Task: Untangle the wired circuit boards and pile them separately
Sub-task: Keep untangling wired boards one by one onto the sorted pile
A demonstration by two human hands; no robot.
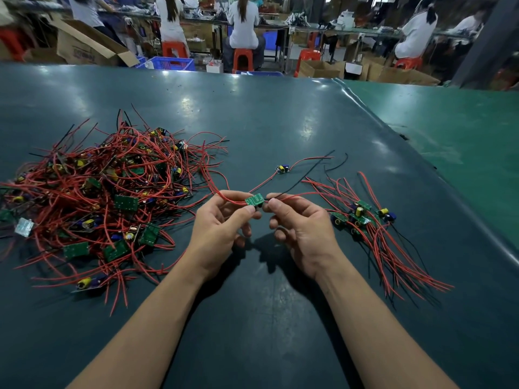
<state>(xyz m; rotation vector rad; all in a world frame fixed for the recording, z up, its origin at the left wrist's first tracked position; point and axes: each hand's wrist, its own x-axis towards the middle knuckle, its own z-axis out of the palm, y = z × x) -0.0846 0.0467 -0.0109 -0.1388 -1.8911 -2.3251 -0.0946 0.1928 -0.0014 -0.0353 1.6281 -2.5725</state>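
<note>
Circuit boards, wired, in three lots, listed from my left.

Lot one: tangled heap (pixel 92 189) on the dark green mat (pixel 266 122). Many small green boards with yellow and blue cylindrical parts, buried in thin red leads and a few black ones. Leads are springy, loop over one another and will snag if dragged.

Lot two: my left hand (pixel 222 223), thumb and forefinger pinched on the edge of one green board (pixel 255 199), held just above the mat between both hands. Flat, stiff rectangle, plain solder side up. Its red leads trail back towards the heap, and one line appears to run on to a loose board (pixel 282 169) lying farther out; whether the two are actually knotted I cannot tell.

Lot three: my right hand (pixel 300 226), fingertips pinched on the wires just beside the held board, remaining fingers loosely curled.

Handling note: keep the board still with the left, slide the right pinch outward along one lead at a time, lift loops off rather than pull, since the solder joints look the weak point.

Lot four: sorted pile (pixel 365 220) to my right, boards bunched together, leads combed roughly one way towards me. The freed board belongs there, I judge.
</note>
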